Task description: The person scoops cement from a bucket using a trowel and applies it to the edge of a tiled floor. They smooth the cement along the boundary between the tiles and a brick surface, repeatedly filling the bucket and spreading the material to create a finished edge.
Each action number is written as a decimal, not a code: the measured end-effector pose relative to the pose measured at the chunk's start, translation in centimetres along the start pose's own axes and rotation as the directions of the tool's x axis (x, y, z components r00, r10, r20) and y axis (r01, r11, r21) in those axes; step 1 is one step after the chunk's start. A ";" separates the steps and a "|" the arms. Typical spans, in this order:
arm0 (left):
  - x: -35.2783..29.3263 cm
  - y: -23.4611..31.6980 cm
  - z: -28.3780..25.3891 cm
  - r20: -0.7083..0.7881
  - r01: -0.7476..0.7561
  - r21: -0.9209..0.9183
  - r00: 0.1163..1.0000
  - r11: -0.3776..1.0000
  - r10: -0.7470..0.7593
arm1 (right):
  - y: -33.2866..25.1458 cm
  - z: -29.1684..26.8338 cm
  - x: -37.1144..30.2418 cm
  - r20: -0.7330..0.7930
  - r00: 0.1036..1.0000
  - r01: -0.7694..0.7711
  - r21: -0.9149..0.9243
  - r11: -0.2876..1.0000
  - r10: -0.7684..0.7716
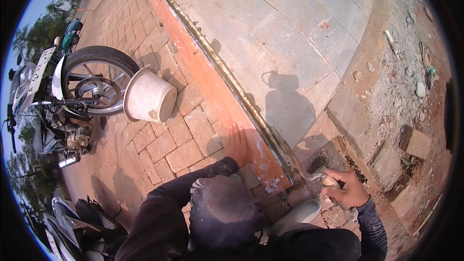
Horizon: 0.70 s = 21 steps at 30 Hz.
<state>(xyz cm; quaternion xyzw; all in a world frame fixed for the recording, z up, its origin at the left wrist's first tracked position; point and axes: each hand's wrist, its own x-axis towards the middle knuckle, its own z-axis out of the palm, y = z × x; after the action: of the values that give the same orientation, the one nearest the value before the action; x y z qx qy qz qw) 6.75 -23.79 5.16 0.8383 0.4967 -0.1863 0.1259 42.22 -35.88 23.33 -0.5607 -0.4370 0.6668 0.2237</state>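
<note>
My left hand (pixel 237 144) lies flat, fingers stretched out, on the orange-painted side face (pixel 217 99) of a low raised slab, a little short of its near end. My right hand (pixel 347 188) is closed round the pale wooden handle of a trowel (pixel 329 180). The trowel's metal neck points left toward the slab's near corner; its blade is hard to make out against the edge. Along the top of the orange face runs a narrow, rough mortar edge (pixel 227 75). Paint is chipped and whitish near the corner.
Grey paving (pixel 295 24) covers the slab top, with my shadow on it. An off-white bucket (pixel 152 95) is beside the front wheel of a motorcycle (pixel 99 84) at left, on brick paving (pixel 183 154). Rubble (pixel 398 82) and a loose brick (pixel 416 142) lie at right. Another motorcycle (pixel 82 227) stands lower left.
</note>
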 end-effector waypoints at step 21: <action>-42.6 -3.9 -38.4 0.523 0.513 -0.852 0.847 0.106 0.095 | -10.3 10.1 -32.8 -0.218 0.262 -0.590 0.735 0.335 0.940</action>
<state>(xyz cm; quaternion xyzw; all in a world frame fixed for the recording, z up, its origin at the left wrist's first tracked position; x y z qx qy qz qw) -8.09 -40.23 58.22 0.3928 0.5669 -0.0219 0.7238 39.65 -59.76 49.96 -0.8019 0.2111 0.5460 0.1195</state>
